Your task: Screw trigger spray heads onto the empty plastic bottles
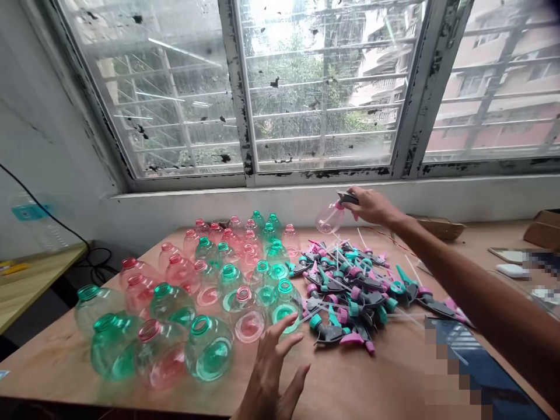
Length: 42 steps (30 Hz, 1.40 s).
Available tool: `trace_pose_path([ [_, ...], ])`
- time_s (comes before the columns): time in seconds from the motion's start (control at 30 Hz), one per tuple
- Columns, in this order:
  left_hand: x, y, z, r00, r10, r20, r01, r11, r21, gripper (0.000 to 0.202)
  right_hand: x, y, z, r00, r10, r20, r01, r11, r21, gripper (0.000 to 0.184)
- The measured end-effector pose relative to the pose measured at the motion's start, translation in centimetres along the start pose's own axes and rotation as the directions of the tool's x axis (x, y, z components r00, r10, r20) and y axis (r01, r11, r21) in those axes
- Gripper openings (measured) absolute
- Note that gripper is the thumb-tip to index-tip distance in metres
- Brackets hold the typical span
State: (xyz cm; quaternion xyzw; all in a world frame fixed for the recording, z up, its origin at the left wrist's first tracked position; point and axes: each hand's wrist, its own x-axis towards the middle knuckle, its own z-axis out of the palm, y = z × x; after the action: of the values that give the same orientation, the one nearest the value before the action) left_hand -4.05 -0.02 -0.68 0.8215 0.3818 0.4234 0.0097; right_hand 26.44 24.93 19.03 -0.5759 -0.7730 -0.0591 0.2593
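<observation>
My right hand (370,207) reaches far across the table and grips the spray head of an assembled pink spray bottle (331,217), held in the air above the back of the table. My left hand (272,373) hovers open, fingers spread, near the front edge, just in front of a pink bottle (247,318) and a green one (209,349). Several empty pink and green bottles (205,280) stand crowded on the left half. A heap of grey trigger spray heads (350,289) with pink and teal nozzles and thin tubes lies right of them.
The wooden table (371,379) stands under a barred window (315,87). A basket (440,227) and a cardboard box (542,227) sit at the back right, with blurred items nearby. A second table (30,280) and a black cable (52,219) are to the left.
</observation>
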Motion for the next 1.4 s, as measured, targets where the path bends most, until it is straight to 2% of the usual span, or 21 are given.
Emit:
trace_pose_path([
  [0.07, -0.5, -0.5, 0.6, 0.998, -0.063, -0.015, 0.063, 0.998, -0.009, 0.05, 2.8, 0.3, 3.2, 0.996, 0.079, -0.039, -0.08, 0.997, -0.021, 0.027],
  [0.13, -0.8, -0.9, 1.1, 0.988, -0.153, 0.006, 0.153, 0.988, -0.013, 0.058, 4.7, 0.3, 6.1, 0.991, 0.122, -0.058, -0.124, 0.992, -0.03, 0.03],
  [0.27, -0.8, -1.0, 2.3, 0.967, -0.249, 0.06, 0.249, 0.969, 0.01, 0.098, 7.0, 0.1, 10.7, 0.985, 0.16, -0.061, -0.163, 0.986, -0.047, 0.032],
  [0.33, -0.7, -0.9, 2.7, 0.959, -0.283, 0.029, 0.283, 0.959, 0.005, 0.107, 8.0, 0.0, 12.5, 0.985, 0.167, -0.05, -0.17, 0.984, -0.058, 0.032],
  [0.43, -0.6, -1.1, 3.1, 0.931, -0.361, -0.042, 0.36, 0.932, -0.042, 0.099, 9.5, -0.1, 14.8, 0.987, 0.157, -0.024, -0.159, 0.985, -0.073, 0.031],
  [0.5, -0.8, -1.5, 3.4, 0.922, -0.384, -0.053, 0.379, 0.922, -0.085, 0.095, 10.3, -0.1, 16.0, 0.989, 0.145, -0.025, -0.147, 0.986, -0.08, 0.031],
  [0.73, -2.2, -3.2, 4.5, 0.911, -0.411, -0.02, 0.409, 0.91, -0.062, 0.12, 11.5, -0.2, 18.3, 0.987, 0.067, -0.144, -0.079, 0.993, -0.083, 0.032],
  [0.83, -2.5, -3.4, 4.5, 0.913, -0.409, 0.002, 0.409, 0.911, -0.049, 0.122, 11.5, -0.5, 17.9, 0.989, 0.016, -0.148, -0.03, 0.996, -0.089, 0.032],
  [0.9, -2.4, -3.4, 4.5, 0.916, -0.402, -0.003, 0.402, 0.915, -0.031, 0.122, 11.5, -0.8, 16.8, 0.991, -0.022, -0.129, 0.01, 0.996, -0.09, 0.034],
  [1.0, -2.0, -3.1, 4.3, 0.922, -0.386, 0.002, 0.386, 0.921, -0.05, 0.119, 11.3, -1.8, 13.7, 0.989, -0.116, -0.094, 0.109, 0.991, -0.071, 0.038],
  [1.1, -0.8, -2.2, 3.8, 0.891, -0.454, -0.003, 0.451, 0.885, -0.117, 0.104, 9.3, -3.0, 10.0, 0.969, -0.243, -0.05, 0.241, 0.97, -0.032, 0.041],
  [1.17, 0.3, -1.5, 3.3, 0.849, -0.529, -0.024, 0.52, 0.841, -0.15, 0.089, 6.3, -3.7, 7.9, 0.949, -0.316, 0.013, 0.316, 0.949, 0.01, 0.039],
  [1.23, 1.6, -1.0, 3.0, 0.835, -0.551, -0.015, 0.537, 0.819, -0.202, 0.078, 1.9, -4.1, 6.1, 0.921, -0.381, 0.079, 0.377, 0.925, 0.054, 0.04],
  [1.3, 2.6, -0.8, 3.1, 0.825, -0.564, 0.042, 0.563, 0.81, -0.163, 0.079, -3.4, -4.2, 4.8, 0.901, -0.42, 0.112, 0.413, 0.907, 0.078, 0.041],
  [1.4, 3.5, -1.0, 3.6, 0.829, -0.559, 0.014, 0.559, 0.828, -0.04, 0.079, -11.5, -3.5, 4.2, 0.899, -0.419, 0.125, 0.415, 0.908, 0.062, 0.034],
])
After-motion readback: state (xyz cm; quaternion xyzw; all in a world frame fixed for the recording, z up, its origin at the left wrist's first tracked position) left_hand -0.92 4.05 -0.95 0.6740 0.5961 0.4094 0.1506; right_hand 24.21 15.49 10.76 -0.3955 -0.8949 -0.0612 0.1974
